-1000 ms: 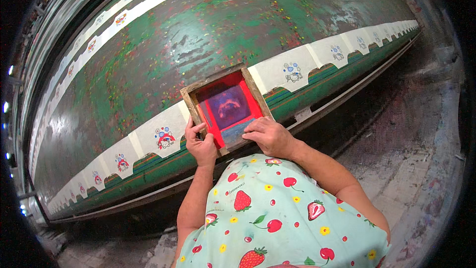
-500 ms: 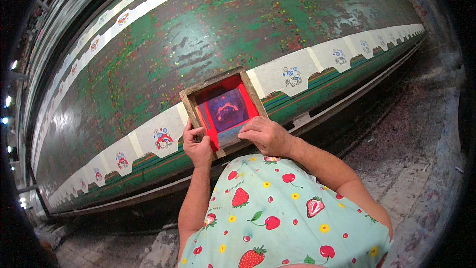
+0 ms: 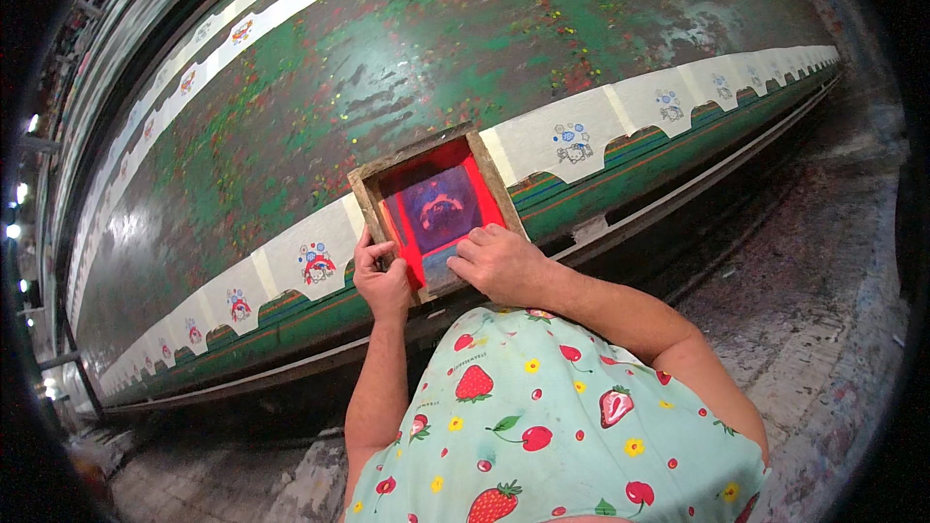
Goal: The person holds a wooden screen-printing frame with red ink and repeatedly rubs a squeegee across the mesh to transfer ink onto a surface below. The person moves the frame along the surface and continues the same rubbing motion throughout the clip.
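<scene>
A wooden screen-printing frame (image 3: 496, 182) lies over the near strip of white fabric pieces. Red covers its inner edges, and a dark purple patch with a pinkish arched figure fills the mesh (image 3: 441, 205). My left hand (image 3: 384, 276) grips the frame's left side near its close corner, thumb inward. Inside the near end of the frame, my right hand (image 3: 497, 261) is closed on a flat blue-grey squeegee (image 3: 438, 263), mostly covered by the fingers. White pieces left of the frame carry prints with red and blue (image 3: 316, 263); those on the right show blue and grey ones (image 3: 573, 143).
The long green table (image 3: 387, 87) is spotted with paint. Another row of printed white pieces (image 3: 281, 5) runs along its far side. A pale rail (image 3: 668, 196) follows the near edge, beside a stained floor (image 3: 785, 320). My mint fruit-patterned apron (image 3: 572, 407) is close to the edge.
My right hand has shifted slightly left inside the frame, with its fingers more bunched. The frame and my left hand stay nearly in place.
</scene>
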Demonstrator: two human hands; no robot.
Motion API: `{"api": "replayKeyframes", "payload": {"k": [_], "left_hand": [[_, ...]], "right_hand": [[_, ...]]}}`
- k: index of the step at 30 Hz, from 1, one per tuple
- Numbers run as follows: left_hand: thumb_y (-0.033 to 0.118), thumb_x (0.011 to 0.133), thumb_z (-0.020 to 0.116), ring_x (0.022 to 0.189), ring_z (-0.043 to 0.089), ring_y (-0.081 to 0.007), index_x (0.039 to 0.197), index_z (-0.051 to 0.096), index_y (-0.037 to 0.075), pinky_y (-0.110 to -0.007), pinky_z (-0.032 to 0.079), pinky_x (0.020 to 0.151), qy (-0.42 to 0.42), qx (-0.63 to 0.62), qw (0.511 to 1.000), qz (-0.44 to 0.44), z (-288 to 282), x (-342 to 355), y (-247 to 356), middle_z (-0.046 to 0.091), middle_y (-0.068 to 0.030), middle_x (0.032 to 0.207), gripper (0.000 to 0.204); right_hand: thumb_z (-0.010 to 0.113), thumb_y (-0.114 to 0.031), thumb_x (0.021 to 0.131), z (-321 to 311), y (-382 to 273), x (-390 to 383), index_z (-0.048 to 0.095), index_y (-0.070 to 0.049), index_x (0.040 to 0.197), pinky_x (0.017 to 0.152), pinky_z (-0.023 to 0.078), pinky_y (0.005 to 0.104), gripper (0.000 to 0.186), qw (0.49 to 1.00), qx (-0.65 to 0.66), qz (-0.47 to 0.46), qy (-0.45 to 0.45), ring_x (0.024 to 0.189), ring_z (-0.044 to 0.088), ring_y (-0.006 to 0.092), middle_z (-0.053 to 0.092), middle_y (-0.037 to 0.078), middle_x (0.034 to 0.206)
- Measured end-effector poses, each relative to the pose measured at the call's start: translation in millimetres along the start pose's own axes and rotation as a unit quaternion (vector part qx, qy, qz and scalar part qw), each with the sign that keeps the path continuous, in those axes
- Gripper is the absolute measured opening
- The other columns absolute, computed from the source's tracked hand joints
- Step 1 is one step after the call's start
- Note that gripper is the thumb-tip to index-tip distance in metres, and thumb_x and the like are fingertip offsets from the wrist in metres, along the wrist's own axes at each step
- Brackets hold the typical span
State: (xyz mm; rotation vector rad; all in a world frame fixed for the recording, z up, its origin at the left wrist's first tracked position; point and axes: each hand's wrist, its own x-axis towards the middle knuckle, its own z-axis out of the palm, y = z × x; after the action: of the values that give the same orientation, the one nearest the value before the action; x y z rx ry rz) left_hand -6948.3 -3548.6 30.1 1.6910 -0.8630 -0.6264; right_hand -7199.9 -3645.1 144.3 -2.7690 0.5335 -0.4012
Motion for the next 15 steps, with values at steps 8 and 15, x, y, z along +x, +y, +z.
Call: {"api": "replayKeyframes", "payload": {"k": [8, 15], "left_hand": [[-0.006, 0.087, 0.075, 0.154, 0.061, -0.0338, 0.112, 0.079, 0.0, -0.042, 0.049, 0.124, 0.001, -0.064, 0.998, -0.008, 2, -1, 7, 0.06, -0.0299, 0.167, 0.026], [-0.007, 0.098, 0.075, 0.132, 0.072, -0.0201, 0.134, 0.073, -0.003, -0.034, 0.059, 0.109, 0.012, -0.185, 0.979, -0.08, -1, 3, 11, 0.063, -0.0222, 0.168, 0.036]], "right_hand": [[0.077, -0.009, 0.089, -21, 38, 35, 0.08, -0.007, 0.111, 0.094, 0.061, 0.0503, 0.022, 0.993, 0.04, 0.008, -0.107, 0.105, 0.075, 0.0368, 0.075, 0.014, 0.104], [0.078, 0.002, 0.091, -13, 82, 93, 0.081, -0.006, 0.113, 0.097, 0.061, 0.0504, 0.024, 0.996, 0.038, 0.058, -0.062, 0.109, 0.074, 0.0397, 0.076, 0.015, 0.107]]}}
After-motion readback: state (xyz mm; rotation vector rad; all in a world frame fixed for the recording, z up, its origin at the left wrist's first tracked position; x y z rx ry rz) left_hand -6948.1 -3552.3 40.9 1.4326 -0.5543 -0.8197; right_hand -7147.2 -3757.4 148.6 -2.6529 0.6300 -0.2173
